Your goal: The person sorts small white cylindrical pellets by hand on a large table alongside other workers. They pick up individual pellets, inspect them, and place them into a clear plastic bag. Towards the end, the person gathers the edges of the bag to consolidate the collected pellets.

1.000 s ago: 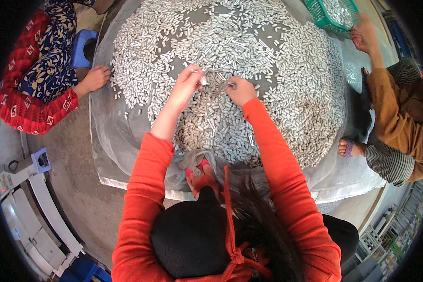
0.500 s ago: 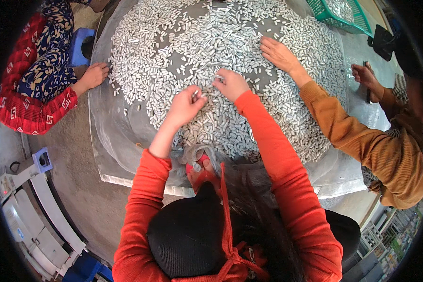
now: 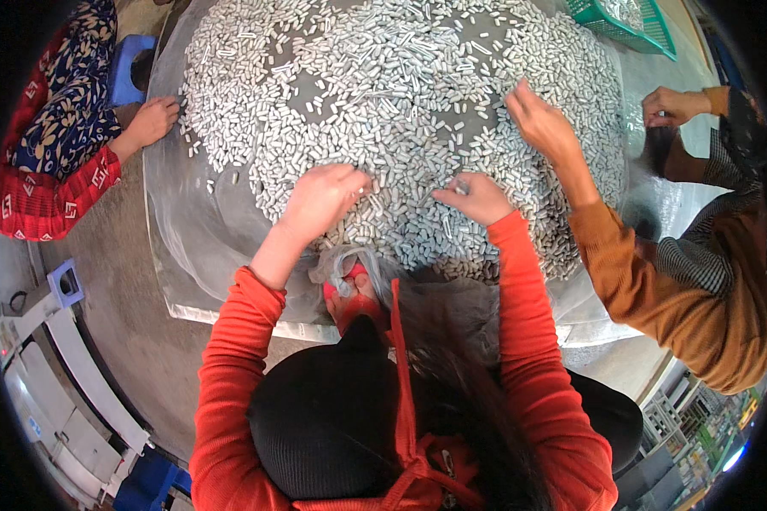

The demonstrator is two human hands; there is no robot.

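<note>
A wide, loose heap of small silvery-grey, capsule-shaped pieces [image 3: 383, 128] spreads over a low surface covered by a clear plastic sheet [image 3: 198, 247]. At the heap's near side, my left hand [image 3: 322, 203] has its fingers curled in a pinch. A small pale piece shows at its fingertips. To its right, my right hand [image 3: 479, 199] hovers low over the pieces, its thumb stretched out apart from the bent fingers. Part of its palm side is hidden. Below my left hand, my foot in a pink strap shows beside a crumpled plastic bag [image 3: 354, 262].
A co-worker's hand [image 3: 544, 123] in a brown sleeve reaches over the heap from the right. Another person's hand [image 3: 153, 121], red-sleeved, rests at the left edge. A green basket [image 3: 631, 34] stands far right. Blue plastic stool [image 3: 128, 72] at far left; grey machine [image 3: 68, 400] lower left.
My right hand has moved right and nearer, and its thumb has come apart from the fingers. The left hand has shifted slightly left. The brown-sleeved co-worker's hand has moved right.
</note>
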